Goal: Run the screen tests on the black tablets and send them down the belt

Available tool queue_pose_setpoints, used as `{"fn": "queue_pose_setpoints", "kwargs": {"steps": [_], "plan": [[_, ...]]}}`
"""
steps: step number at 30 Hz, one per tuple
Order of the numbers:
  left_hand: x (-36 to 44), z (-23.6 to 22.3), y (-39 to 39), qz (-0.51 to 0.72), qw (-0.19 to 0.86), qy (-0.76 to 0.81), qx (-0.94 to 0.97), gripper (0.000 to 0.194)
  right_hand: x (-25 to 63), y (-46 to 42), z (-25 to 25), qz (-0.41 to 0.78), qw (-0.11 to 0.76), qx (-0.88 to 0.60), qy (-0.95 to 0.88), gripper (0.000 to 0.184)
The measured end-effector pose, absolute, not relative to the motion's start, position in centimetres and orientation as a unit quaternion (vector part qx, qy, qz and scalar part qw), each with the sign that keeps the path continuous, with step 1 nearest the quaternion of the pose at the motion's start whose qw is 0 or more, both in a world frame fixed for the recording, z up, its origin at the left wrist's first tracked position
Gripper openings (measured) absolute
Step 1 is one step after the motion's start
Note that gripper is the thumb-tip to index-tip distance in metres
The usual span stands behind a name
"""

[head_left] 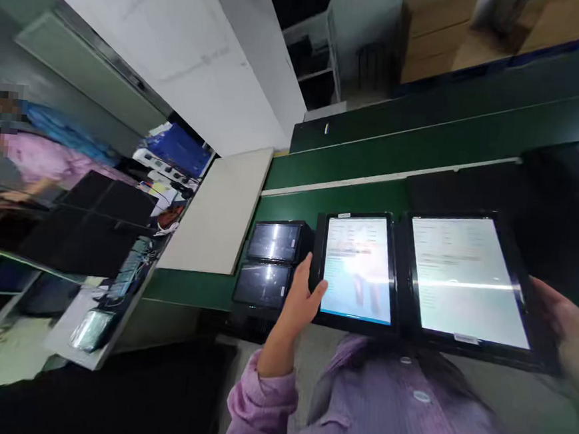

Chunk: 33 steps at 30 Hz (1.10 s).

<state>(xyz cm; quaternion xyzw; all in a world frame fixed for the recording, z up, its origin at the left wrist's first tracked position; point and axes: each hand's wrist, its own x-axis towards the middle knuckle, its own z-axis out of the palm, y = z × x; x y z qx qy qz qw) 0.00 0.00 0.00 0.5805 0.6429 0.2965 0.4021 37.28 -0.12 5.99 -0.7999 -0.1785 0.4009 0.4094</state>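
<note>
Two tablets with bright white screens of text are side by side before me at the green bench's near edge. My left hand (303, 298) grips the left edge of the left tablet (359, 269), thumb toward its screen. At the outer edge of the right tablet (470, 278), my right hand (560, 315) is closed, partly hidden behind the dark frame and blurred. Just left of my left hand are two smaller black devices with dark, glossy screens, an upper one (273, 241) and a lower one (263, 285).
A pale board (217, 211) lies on the green bench (341, 196) at left. Behind it rises a white pillar (182, 48). Black material (562, 192) covers the bench's right side. A person in pink (48, 158) is at the far left, near a cluttered side table (67, 333).
</note>
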Motion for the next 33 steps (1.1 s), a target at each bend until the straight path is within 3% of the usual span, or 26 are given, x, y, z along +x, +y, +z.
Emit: {"fn": "queue_pose_setpoints", "kwargs": {"steps": [5,8,14,18,22,33], "plan": [[1.4,-1.3,-2.1,0.32,0.418,0.611,0.591,0.083,38.3,-0.9,5.8,0.386,0.355,-0.816,-0.242,0.059],[1.2,-1.2,-3.1,0.323,0.392,0.592,0.625,0.072,38.7,-1.3,5.5,0.36,0.33,-0.827,-0.278,0.057],[0.7,1.1,-5.6,0.253,0.162,0.47,0.83,0.039,40.9,-3.8,4.2,0.163,0.294,-0.709,-0.619,0.049],[1.3,1.7,-5.8,0.23,0.073,0.45,0.86,0.032,41.7,-6.4,3.5,0.033,0.248,-0.569,-0.783,0.053],[1.6,1.0,-5.0,0.228,0.012,0.491,0.841,0.031,40.3,-7.8,3.1,-0.001,0.229,-0.544,-0.807,0.047],[3.0,0.1,-5.5,0.268,-0.015,0.509,0.818,0.034,38.3,-5.5,2.4,-0.08,0.23,-0.589,-0.771,0.042]]}}
